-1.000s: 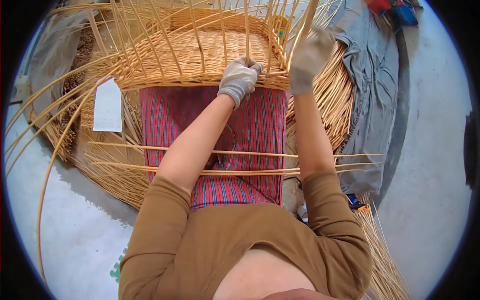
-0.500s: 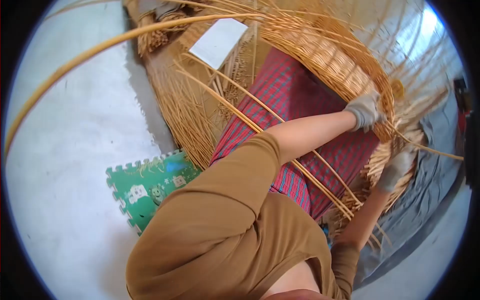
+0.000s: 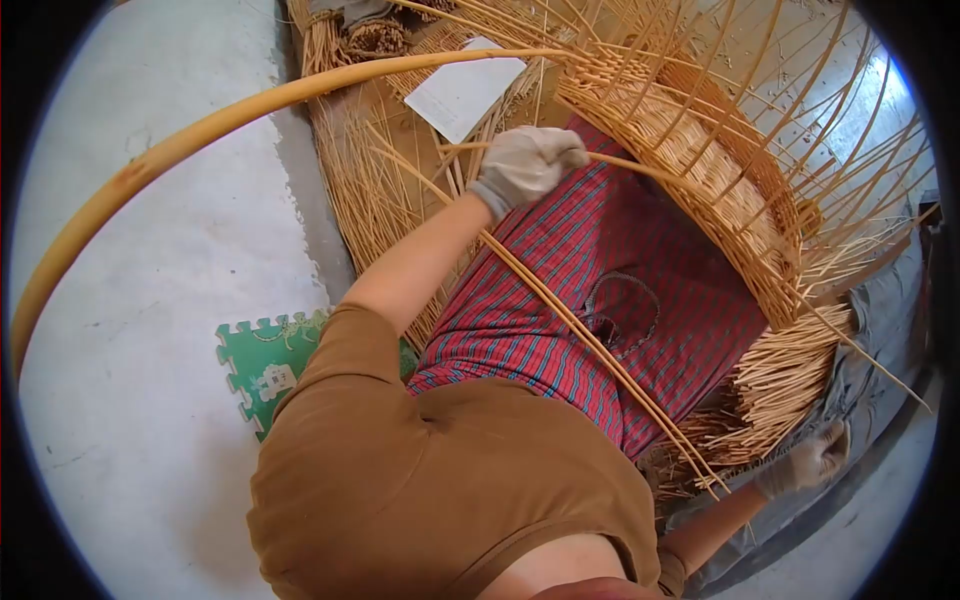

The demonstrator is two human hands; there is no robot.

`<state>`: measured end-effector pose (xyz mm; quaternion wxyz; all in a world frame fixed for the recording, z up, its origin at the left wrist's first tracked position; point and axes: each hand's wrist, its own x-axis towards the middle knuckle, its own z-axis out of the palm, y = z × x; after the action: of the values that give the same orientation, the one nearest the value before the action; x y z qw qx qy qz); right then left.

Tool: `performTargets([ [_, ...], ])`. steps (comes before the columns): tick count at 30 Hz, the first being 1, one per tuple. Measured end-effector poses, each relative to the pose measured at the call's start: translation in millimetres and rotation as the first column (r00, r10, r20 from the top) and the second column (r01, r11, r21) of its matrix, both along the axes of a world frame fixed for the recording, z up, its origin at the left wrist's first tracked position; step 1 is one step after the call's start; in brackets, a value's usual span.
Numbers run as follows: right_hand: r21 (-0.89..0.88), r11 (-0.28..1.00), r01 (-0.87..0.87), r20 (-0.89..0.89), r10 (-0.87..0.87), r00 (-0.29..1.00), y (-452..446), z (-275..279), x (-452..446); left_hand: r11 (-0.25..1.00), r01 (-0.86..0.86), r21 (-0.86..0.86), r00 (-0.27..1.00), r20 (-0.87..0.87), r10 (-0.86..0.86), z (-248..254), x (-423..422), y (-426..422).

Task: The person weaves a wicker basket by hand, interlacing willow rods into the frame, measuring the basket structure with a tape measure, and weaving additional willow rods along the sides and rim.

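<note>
Wicker basket (image 3: 685, 145): stakes (image 3: 767, 50) project above; contents unclear.
Left hand (image 3: 528, 165): closed around a rod (image 3: 640, 167).
Right hand (image 3: 806, 463): curled; hold unclear.

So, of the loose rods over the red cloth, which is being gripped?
The rod in the left hand, pointing toward the basket; the others lie across the cloth, ungripped.

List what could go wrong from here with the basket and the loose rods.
1. The thin tan rod in the white-gloved left grip runs toward the woven tan wicker basket, so it could snag on the weave if swung.
2. The slender pale rods across the red plaid cloth look unsecured and might slide off.
3. The thick, curved tan rod arcs over the grey floor in view; it might get bumped.
</note>
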<state>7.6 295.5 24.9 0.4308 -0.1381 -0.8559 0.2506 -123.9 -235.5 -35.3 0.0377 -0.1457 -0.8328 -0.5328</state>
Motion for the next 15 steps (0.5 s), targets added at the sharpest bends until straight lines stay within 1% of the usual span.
performTargets([
  [1,-0.206,0.971,-0.125,0.122,0.152,0.981,-35.9,10.7,-3.9,0.92,0.011,0.391,0.997,0.063,-0.038,-4.2,0.6,17.9],
  [2,-0.413,0.888,-0.203,0.199,0.305,0.931,-67.1,19.5,-12.9,0.974,0.017,0.225,0.996,0.081,-0.036,1.3,7.7,48.5],
  [3,-0.396,0.855,-0.334,0.248,0.45,0.858,-88.0,4.8,-23.4,0.967,0.179,0.18,0.969,0.14,-0.205,-11.9,8.5,76.8],
  [4,-0.34,0.842,-0.419,0.453,0.537,0.712,-98.7,-28.2,-7.8,0.935,0.348,0.066,0.918,0.176,-0.354,8.5,18.7,102.0],
  [5,-0.304,0.824,-0.478,0.65,0.546,0.528,-103.3,-44.5,9.0,0.85,0.527,-0.033,0.835,0.207,-0.51,31.0,28.5,123.8],
  [6,-0.751,0.527,-0.398,0.244,0.782,0.574,-144.3,-21.0,-0.5,0.8,0.6,0.015,0.769,0.265,-0.582,31.5,30.2,139.2],
  [7,-0.915,0.018,-0.404,-0.266,0.727,0.633,-175.5,-4.2,-21.2,0.747,0.663,0.051,0.697,0.321,-0.641,31.8,26.8,147.4],
  [8,-0.87,0.073,-0.488,-0.287,0.73,0.621,-165.3,0.8,-26.7,0.765,0.64,0.076,0.715,0.308,-0.628,24.7,20.9,145.9],
  [9,-0.864,0.12,-0.488,-0.276,0.699,0.659,-145.9,6.0,-32.6,0.791,0.604,0.097,0.738,0.305,-0.601,16.3,13.8,139.7],
  [10,-0.814,0.259,-0.519,-0.304,0.571,0.762,-119.1,11.8,-39.3,0.848,0.527,0.055,0.811,0.266,-0.522,12.8,2.5,129.7],
  [11,-0.759,0.388,-0.523,-0.349,0.435,0.83,-97.1,16.1,-43.3,0.902,0.432,0.014,0.877,0.228,-0.424,9.6,-11.6,120.1],
  [12,-0.755,0.4,-0.519,-0.35,0.423,0.836,-79.0,15.5,-42.9,0.948,0.298,0.114,0.923,0.218,-0.316,-2.0,-23.9,115.5],
  [13,-0.793,0.397,-0.461,-0.33,0.355,0.874,-65.2,13.7,-43.3,0.966,0.149,0.21,0.956,0.221,-0.195,0.3,-30.6,117.6],
  [14,-0.831,0.388,-0.398,-0.301,0.287,0.909,-58.2,9.0,-42.7,0.998,-0.009,0.059,0.938,0.348,-0.012,2.4,-34.2,117.6],
  [15,-0.83,0.393,-0.395,-0.3,0.283,0.911,-58.8,-0.4,-41.3,0.998,-0.004,0.063,0.937,0.348,-0.018,1.5,-31.2,125.3],
])
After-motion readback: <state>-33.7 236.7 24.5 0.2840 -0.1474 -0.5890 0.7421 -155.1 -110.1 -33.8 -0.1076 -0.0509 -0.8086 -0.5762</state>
